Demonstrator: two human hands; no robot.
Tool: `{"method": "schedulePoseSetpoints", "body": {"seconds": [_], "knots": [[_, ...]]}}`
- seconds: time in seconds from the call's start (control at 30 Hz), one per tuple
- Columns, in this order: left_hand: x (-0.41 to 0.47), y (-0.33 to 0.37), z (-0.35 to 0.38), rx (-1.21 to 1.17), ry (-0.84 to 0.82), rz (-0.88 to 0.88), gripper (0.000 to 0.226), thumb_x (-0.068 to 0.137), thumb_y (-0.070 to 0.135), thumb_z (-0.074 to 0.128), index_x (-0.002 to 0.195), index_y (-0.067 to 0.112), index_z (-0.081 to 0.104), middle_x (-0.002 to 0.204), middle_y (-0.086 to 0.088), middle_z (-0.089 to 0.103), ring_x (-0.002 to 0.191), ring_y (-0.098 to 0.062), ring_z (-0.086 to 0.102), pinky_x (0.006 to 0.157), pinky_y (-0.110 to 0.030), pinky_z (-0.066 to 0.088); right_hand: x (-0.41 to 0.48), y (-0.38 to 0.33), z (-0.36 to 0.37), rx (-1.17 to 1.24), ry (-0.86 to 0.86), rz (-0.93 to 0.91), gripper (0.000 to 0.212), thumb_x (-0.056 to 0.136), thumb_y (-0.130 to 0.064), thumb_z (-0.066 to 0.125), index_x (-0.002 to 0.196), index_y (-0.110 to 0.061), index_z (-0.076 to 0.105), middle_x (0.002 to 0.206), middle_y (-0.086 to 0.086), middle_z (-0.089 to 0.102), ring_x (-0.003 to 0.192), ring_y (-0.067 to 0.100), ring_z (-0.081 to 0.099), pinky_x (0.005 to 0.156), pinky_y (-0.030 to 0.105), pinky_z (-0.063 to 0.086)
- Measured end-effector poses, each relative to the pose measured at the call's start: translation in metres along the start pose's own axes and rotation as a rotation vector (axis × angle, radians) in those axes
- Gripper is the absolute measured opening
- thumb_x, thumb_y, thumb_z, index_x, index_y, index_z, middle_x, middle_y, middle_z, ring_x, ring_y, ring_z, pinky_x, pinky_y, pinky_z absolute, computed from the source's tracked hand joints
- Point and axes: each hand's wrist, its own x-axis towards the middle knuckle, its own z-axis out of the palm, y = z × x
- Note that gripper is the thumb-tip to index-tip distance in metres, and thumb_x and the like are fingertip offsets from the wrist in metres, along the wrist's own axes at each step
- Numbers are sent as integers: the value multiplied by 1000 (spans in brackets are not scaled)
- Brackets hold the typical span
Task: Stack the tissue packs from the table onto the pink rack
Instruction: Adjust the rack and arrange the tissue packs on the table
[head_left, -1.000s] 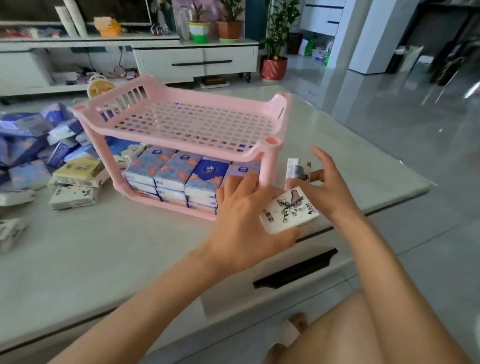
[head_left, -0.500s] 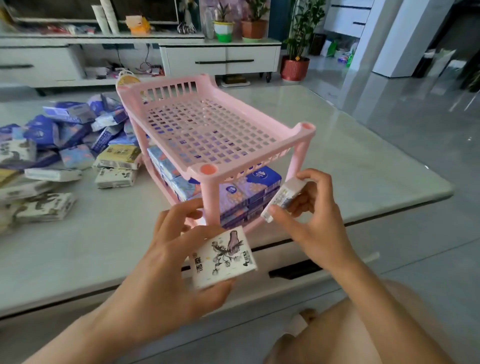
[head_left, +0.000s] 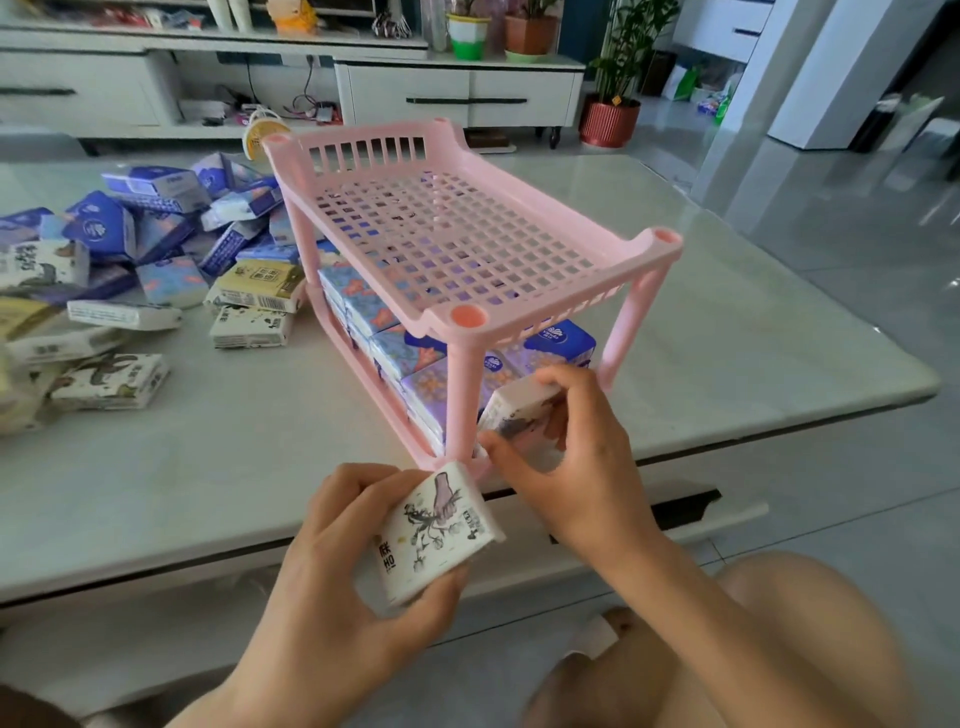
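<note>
White tissue pack (head_left: 519, 410), pinched by the curled right hand (head_left: 576, 467), at the lower-tier opening of the pink rack (head_left: 467, 244) near the table (head_left: 208, 467) front edge; left hand (head_left: 332, 587) grips a second pack (head_left: 436, 535) just beyond that edge; loose packs (head_left: 156, 249) lie toward the left edge

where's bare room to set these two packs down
Top shelf of the pink rack is bare. The table is bare right of the rack, and between the loose pile and the near edge. Crowded: lower shelf and table's far left.
</note>
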Motion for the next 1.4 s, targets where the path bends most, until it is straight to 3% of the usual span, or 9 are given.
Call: {"method": "schedulePoseSetpoints", "body": {"seconds": [0.17,0.5,0.63,0.73,0.83,0.93,1.13,1.27,1.4], "knots": [[0,0,3,-39,19,1,48,63,44,69,108,45,54,103,16,50,92,-10,58,68,-21,50,-3,-2,0,-145,2,-122,35,81,-33,60,107,-11,53,102,4,52,94,17,52,78,31,46],[-1,22,39,-47,142,33,54,64,41,69,115,30,54,102,16,51,93,1,55,78,-4,38,-4,6,-14,-232,-70,-152,42,92,-39,45,116,-10,63,107,4,51,93,19,53,79,38,47],[-3,29,51,-51,225,0,51,63,42,68,112,35,53,103,22,50,91,5,54,76,-1,37,-8,-2,-31,120,-41,-37,47,94,-49,38,126,-19,56,107,1,47,85,11,50,81,23,45],[-3,33,60,19,299,-21,51,62,46,66,110,32,53,101,23,49,89,4,53,74,-1,37,-12,-17,-51,643,-174,165,47,84,-60,49,116,-26,57,87,-4,58,67,11,49,60,19,42],[2,33,68,123,368,41,53,66,42,67,113,25,53,104,16,47,89,-4,53,76,-9,41,-15,-20,-59,705,-407,219,35,77,-33,68,110,-22,60,84,-10,60,63,5,52,54,14,40],[9,28,71,222,446,138,50,73,40,66,114,15,53,104,5,47,89,-12,51,79,-18,43,-10,-18,-63,754,-501,284,40,78,-10,65,116,-19,59,92,-9,61,73,7,54,63,15,45],[13,39,74,-40,337,127,57,72,45,70,118,17,53,110,10,55,101,3,56,84,-5,40,4,-11,-80,1006,-834,314,64,77,-11,70,135,-16,45,128,14,52,115,28,54,90,40,48],[10,43,71,-221,316,-74,65,58,55,74,114,40,47,108,21,62,90,3,63,76,-4,44,7,-8,-79,933,-748,373,59,71,-21,76,125,-23,54,121,2,60,106,22,58,74,36,53],[4,38,50,-45,301,82,27,88,58,43,105,38,50,104,19,60,84,3,60,75,-6,43,10,-7,-72,947,-307,414,62,60,-32,84,115,-16,60,104,6,66,97,18,63,74,25,53]]}}
